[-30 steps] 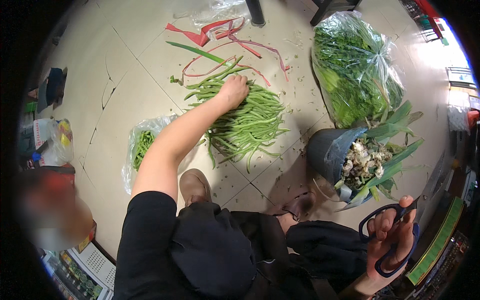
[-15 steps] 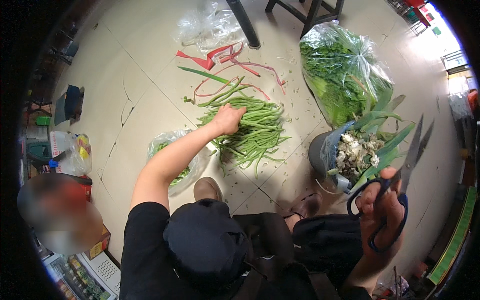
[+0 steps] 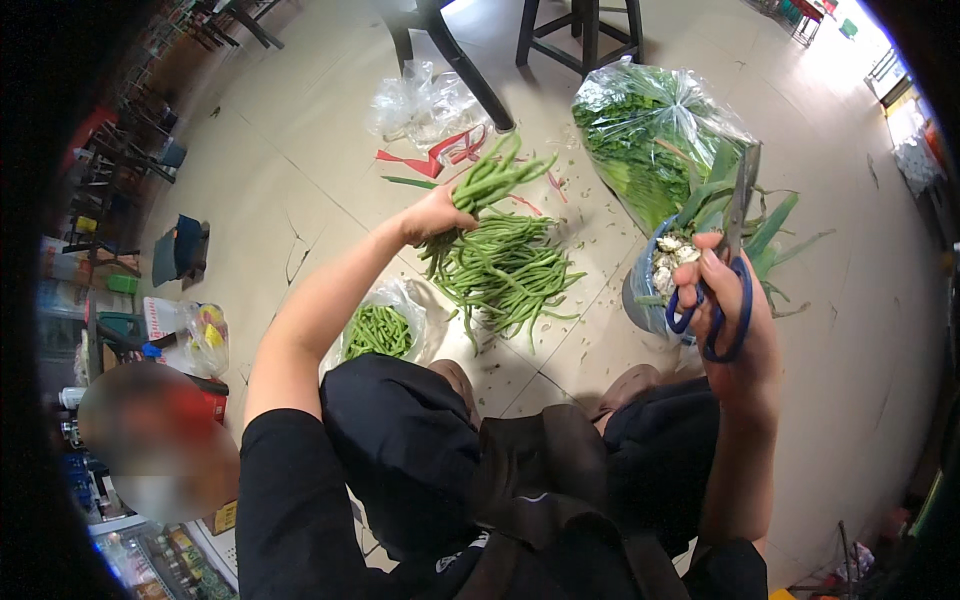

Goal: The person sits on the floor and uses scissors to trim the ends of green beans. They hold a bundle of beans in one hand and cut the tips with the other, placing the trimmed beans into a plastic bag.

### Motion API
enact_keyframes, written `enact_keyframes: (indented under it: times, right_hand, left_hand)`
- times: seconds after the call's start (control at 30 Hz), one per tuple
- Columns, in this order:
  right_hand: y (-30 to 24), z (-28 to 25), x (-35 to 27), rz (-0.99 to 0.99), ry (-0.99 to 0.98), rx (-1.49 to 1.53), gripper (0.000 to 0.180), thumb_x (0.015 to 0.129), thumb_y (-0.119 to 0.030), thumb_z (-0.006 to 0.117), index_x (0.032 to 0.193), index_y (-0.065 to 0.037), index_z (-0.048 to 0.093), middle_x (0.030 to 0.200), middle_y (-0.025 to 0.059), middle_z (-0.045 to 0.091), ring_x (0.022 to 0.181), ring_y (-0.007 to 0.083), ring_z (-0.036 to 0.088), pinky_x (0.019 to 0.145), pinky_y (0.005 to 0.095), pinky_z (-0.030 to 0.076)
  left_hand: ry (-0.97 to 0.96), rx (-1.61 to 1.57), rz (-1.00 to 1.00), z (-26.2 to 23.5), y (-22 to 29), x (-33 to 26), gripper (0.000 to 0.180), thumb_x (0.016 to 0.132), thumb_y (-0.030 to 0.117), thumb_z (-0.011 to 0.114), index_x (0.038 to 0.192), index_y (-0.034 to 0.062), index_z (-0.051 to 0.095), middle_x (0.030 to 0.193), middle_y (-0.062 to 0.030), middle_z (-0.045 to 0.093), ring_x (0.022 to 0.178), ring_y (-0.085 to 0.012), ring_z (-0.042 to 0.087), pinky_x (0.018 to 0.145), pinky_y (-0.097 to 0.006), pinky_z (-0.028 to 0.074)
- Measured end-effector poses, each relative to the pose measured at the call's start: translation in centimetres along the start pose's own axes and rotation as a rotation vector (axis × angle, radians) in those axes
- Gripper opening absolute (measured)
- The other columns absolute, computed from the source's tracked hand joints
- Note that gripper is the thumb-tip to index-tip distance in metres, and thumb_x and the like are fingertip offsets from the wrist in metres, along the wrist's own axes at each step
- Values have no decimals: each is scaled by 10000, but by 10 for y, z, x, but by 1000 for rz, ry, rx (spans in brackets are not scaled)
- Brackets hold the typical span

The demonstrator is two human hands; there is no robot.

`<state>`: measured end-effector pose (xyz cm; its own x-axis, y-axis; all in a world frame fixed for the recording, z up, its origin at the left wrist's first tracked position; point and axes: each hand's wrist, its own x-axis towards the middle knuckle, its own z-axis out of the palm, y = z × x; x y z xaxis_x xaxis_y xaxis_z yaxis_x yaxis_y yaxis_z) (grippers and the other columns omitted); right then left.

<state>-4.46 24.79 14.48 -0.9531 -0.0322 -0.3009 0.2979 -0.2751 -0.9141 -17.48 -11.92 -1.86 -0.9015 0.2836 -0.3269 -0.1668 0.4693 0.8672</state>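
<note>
A clear plastic bag of leafy greens (image 3: 655,135) stands top right; a smaller bag of cut beans (image 3: 385,325) lies lower left.

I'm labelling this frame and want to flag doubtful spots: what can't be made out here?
All in the head view:
- Scissors: handle loops partly covered by the right hand; blades look shut, hard to confirm.
- Bean bunch: its middle is hidden inside the left hand.
- Grey tub: contents too small to identify.
- Lower left corner: blurred patch.
</note>
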Motion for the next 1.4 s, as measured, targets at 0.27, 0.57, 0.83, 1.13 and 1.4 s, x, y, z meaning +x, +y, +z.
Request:
enact_keyframes:
  times: [0.27, 0.57, 0.83, 1.13, 1.4]
  right_hand:
    - [21, -22, 19, -82, -45, 49, 240, 941, -201, 604, 1100, -42, 522, 846, 66, 625, 690, 68, 542, 564, 207, 443]
    - [45, -29, 45, -66, -37, 72, 227, 891, -193, 675, 1025, -52, 559, 829, 57, 637, 647, 73, 546, 557, 200, 434]
    - [57, -17, 54, -47, -71, -18, 211, 896, -206, 666, 1016, -64, 565, 831, 58, 640, 656, 71, 534, 582, 202, 438]
    - [75, 2, 47, 120, -194, -191, 284, 920, -272, 647, 1061, -69, 507, 866, 59, 647, 684, 81, 585, 578, 213, 471]
    - [88, 40, 30, 428, -538, -61, 373, 932, -374, 621, 1130, -89, 482, 996, 114, 650, 695, 127, 635, 577, 223, 535]
  left_hand:
    - [218, -200, -24, -12, 46, -28, 142, 777, 81, 687, 887, 29, 613, 784, -34, 609, 684, -115, 589, 611, -262, 486]
    - [490, -532, -32, 4, 56, -47, 141, 800, 99, 664, 901, 24, 601, 746, -46, 605, 574, -147, 588, 486, -303, 514]
    - [476, -934, 176, 0, 86, -86, 150, 833, 100, 655, 915, -5, 587, 807, -104, 645, 682, -226, 643, 642, -385, 577]
    - [-57, -1535, 345, 35, 96, -158, 238, 845, 90, 612, 1070, 71, 539, 928, -5, 558, 862, -137, 572, 896, -378, 444]
    - [-134, -1798, 384, 50, 84, -181, 262, 827, 78, 622, 1067, 27, 529, 872, -1, 519, 806, -119, 537, 816, -322, 466]
